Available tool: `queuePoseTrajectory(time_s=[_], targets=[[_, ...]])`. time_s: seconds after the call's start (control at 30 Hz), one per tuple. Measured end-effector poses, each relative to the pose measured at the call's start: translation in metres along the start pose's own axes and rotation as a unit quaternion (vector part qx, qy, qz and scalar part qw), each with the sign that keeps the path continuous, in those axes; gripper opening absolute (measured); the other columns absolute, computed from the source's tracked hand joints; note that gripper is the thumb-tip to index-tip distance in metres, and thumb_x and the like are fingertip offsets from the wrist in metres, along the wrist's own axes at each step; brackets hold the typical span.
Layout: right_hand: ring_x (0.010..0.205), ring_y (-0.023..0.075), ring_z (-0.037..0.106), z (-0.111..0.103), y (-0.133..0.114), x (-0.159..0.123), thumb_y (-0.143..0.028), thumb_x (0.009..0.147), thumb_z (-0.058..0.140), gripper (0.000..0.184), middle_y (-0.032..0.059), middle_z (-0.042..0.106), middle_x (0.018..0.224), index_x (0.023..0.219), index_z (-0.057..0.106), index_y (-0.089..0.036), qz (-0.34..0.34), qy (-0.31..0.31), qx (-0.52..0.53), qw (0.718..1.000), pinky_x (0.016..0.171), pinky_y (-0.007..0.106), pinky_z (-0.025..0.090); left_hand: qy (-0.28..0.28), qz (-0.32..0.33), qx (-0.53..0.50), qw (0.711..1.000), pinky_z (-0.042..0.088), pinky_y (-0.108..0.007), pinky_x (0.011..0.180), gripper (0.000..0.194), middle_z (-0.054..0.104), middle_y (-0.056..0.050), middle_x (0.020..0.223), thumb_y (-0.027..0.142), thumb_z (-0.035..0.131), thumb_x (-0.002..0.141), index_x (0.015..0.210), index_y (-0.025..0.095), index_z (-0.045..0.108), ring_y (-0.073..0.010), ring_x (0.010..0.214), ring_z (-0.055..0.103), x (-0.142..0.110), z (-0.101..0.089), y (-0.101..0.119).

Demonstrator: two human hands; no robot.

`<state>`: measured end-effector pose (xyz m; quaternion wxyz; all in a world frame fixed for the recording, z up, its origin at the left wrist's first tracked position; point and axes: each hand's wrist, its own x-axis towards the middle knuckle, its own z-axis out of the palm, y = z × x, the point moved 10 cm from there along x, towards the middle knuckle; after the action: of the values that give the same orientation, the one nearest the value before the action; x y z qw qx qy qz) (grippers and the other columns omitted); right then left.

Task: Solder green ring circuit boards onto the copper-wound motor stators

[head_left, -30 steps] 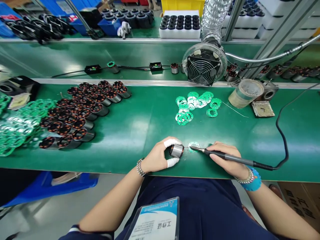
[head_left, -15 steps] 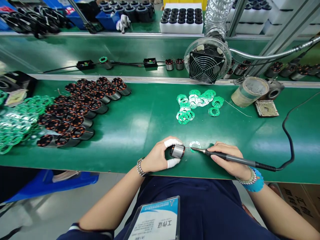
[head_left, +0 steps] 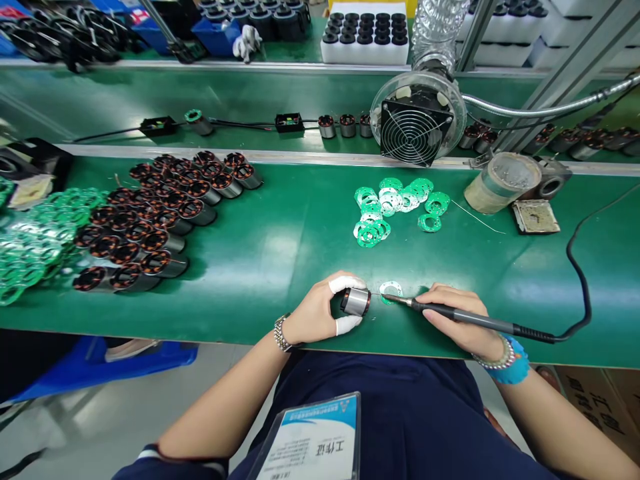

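Between the white-covered thumb and finger of my left hand [head_left: 320,310] lies a motor stator [head_left: 356,303], a silver cylinder with copper windings at its end. A thin wire sticks out from its right end. My right hand [head_left: 457,317] grips a soldering iron [head_left: 470,318] like a pen, its tip pointing left. That tip is over a green and white ring-shaped circuit board [head_left: 391,289] lying on the green bench, close to the stator's wire. Whether tip and wire touch is too small to tell.
Many stators [head_left: 150,220] stand in rows at the left, beside a heap of green ring boards [head_left: 45,233]. Loose ring boards [head_left: 389,200] lie ahead. A fan [head_left: 415,132] hangs above the bench. At the right are a round tin [head_left: 503,181], a sponge tray [head_left: 535,217] and the iron's cord [head_left: 580,273].
Both hands, the stator and the iron stay almost in place. On the back ledge, the small stators and black boxes have shifted left.
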<state>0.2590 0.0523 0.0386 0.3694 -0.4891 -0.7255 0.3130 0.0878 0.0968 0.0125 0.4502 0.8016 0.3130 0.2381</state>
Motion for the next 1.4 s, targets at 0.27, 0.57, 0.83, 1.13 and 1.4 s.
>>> queuePoseTrajectory(time_s=[0.27,0.57,0.83,1.13,1.4], targets=[[0.072,0.0162,0.061,-0.006,0.003,-0.002,-0.020,0.083,0.057,0.013,0.0030,0.067,0.079,0.093,0.065,-0.021,0.007,0.023,0.018,1.000,0.068,0.030,0.048,-0.003,-0.008,-0.002,1.000,0.047,-0.037,0.085,0.040,0.058,-0.009,0.103,0.018,0.066,0.065,0.103,0.019,0.053,-0.0214,0.095,0.058,0.001,0.000,-0.002],[0.076,0.0173,0.062,-0.021,0.008,-0.008,-0.019,0.081,0.060,0.017,0.0030,0.067,0.083,0.097,0.066,-0.022,0.014,0.095,0.028,0.995,0.071,0.031,0.049,-0.005,-0.008,0.004,1.000,0.048,-0.036,0.085,0.040,0.058,-0.009,0.103,0.018,0.066,0.066,0.103,0.019,0.052,-0.0208,0.095,0.058,0.001,0.000,-0.001],[0.078,0.0197,0.066,-0.030,0.015,-0.019,-0.029,0.083,0.060,0.020,0.0049,0.070,0.087,0.101,0.066,-0.023,0.013,0.146,-0.026,0.989,0.069,0.032,0.054,-0.002,-0.022,-0.013,1.000,0.047,-0.037,0.085,0.041,0.057,-0.009,0.104,0.018,0.067,0.065,0.103,0.019,0.052,-0.0214,0.095,0.058,-0.001,0.001,-0.005],[0.062,0.0163,0.063,-0.051,0.005,-0.025,-0.023,0.085,0.056,0.024,0.0017,0.065,0.071,0.109,0.060,-0.022,-0.037,0.240,0.066,0.968,0.059,0.031,0.053,-0.042,-0.037,-0.097,0.994,0.049,-0.039,0.086,0.053,0.058,-0.010,0.108,0.022,0.074,0.062,0.108,0.020,0.050,-0.0217,0.097,0.060,0.015,0.026,0.002],[0.071,0.0201,0.066,-0.075,-0.002,-0.013,-0.019,0.083,0.058,0.014,0.0025,0.068,0.073,0.097,0.060,-0.020,-0.053,0.306,0.029,0.950,0.070,0.037,0.052,-0.111,0.003,0.077,0.991,0.035,-0.050,0.104,0.069,0.043,-0.017,0.137,0.021,0.075,0.062,0.125,0.020,0.047,-0.0294,0.129,0.039,0.020,0.015,0.003]])
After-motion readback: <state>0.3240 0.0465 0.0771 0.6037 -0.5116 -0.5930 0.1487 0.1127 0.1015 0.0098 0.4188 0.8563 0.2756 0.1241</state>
